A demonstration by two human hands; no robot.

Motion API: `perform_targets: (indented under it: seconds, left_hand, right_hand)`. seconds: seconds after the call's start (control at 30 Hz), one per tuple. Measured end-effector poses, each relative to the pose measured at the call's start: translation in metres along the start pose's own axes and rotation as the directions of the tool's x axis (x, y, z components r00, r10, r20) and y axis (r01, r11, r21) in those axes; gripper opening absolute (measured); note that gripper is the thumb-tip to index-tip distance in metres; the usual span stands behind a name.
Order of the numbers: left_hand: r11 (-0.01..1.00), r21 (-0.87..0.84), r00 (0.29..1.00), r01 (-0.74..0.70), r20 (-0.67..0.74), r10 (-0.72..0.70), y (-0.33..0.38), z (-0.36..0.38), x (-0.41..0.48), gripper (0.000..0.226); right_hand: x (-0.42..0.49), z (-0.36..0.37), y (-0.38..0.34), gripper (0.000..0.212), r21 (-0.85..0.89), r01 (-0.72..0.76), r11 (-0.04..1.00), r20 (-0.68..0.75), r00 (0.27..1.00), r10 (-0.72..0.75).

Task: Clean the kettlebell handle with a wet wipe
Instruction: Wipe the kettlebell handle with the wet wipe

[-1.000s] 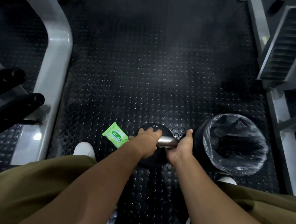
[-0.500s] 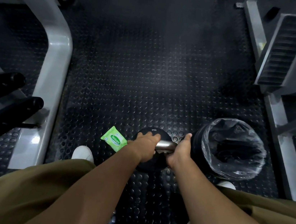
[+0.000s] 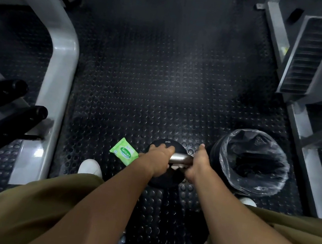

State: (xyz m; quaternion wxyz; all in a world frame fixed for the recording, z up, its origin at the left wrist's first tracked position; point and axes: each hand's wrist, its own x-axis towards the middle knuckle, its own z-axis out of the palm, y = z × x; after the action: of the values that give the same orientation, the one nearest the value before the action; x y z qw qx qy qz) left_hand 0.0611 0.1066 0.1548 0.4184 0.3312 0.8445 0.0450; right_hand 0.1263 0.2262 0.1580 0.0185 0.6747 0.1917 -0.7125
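Kettlebell [image 3: 166, 144] stands on the studded floor [image 3: 161, 81], its chrome handle [image 3: 181, 159] bare only in the middle. Left hand [image 3: 158, 156] wraps the handle's left end, fingers curled over it; right hand [image 3: 198, 163] curls round the right end, and beneath the bar shows what looks like the wet wipe [image 3: 175, 167], though I cannot be sure. To clean well, steady with the left, slide and twist the right along the whole bar, then swap ends. Wipe pack [image 3: 124, 151] lies just left of the kettlebell, lined bin [image 3: 216, 155] just right.
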Motion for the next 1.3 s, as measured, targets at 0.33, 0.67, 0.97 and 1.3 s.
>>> perform_targets:
  seconds: [0.33, 0.67, 0.97, 1.3]
  left_hand:
    - [1.0, -0.007, 1.0, -0.015, -0.006, 0.015, -0.001, -0.001, -0.001, 0.028]
    - [1.0, 0.012, 1.0, -0.011, 0.002, 0.011, 0.0, -0.002, -0.003, 0.029]
    - [1.0, -0.026, 1.0, -0.003, -0.006, 0.002, 0.0, -0.001, -0.002, 0.03]
    - [1.0, -0.007, 1.0, -0.003, 0.014, 0.003, 0.0, -0.004, -0.003, 0.033]
  right_hand:
    - [-0.024, 0.025, 0.024, 0.066, 0.061, 0.109, 0.992, -0.09, 0.991, -0.103]
    - [-0.017, 0.02, 0.019, 0.075, 0.073, 0.074, 0.995, -0.088, 0.994, -0.067]
    - [-0.003, 0.008, 0.013, 0.085, 0.151, 0.064, 0.987, -0.023, 0.998, -0.061]
    - [-0.024, 0.021, 0.025, 0.077, 0.195, 0.104, 0.975, -0.095, 0.992, -0.086]
